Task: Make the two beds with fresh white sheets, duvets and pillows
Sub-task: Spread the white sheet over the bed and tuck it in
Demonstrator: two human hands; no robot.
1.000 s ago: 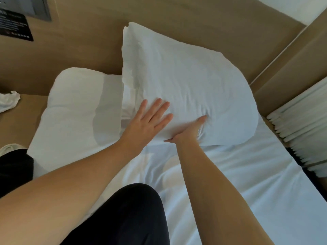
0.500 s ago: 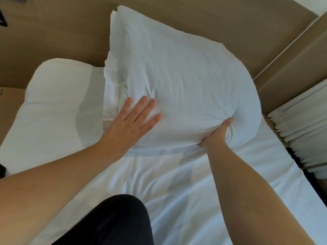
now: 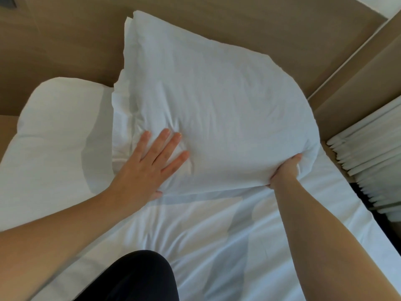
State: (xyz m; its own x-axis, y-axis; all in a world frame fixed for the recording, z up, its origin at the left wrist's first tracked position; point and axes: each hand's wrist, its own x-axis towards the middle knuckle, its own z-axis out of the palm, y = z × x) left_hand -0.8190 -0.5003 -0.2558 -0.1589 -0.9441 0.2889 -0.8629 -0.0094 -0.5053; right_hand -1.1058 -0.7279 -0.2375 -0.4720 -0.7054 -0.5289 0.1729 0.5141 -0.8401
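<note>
Right, nearest you, your dark-clad knee (image 3: 134, 276) is planted on the white sheet (image 3: 217, 240), which is spread across the mattress with soft creases.

Just past it are your hands, and they're well apart now. A second ago your right hand (image 3: 284, 174) was pressing the middle of the near edge of the pillow (image 3: 217, 101). It has since slid out to the near right corner, and the fabric is bunched around it. Your fingers are tucked underneath, so I'd call it a grip, though I can't see them close.

Your left hand (image 3: 149, 168) has stayed flat, fingers straight and spread, pressing the near left part of that pillow.

To my eye you've moved from patting to squaring up. One hand pins the pillow while the other tugs the corner true.

Further out, the pillow stands tilted back, its far edge leaning on the tan headboard panel (image 3: 238, 25). To its left the second pillow (image 3: 54, 135) lies flat, its right end tucked behind the propped one. Far right, a pleated curtain (image 3: 368, 161) hangs beside the bed. No duvet is in view.
</note>
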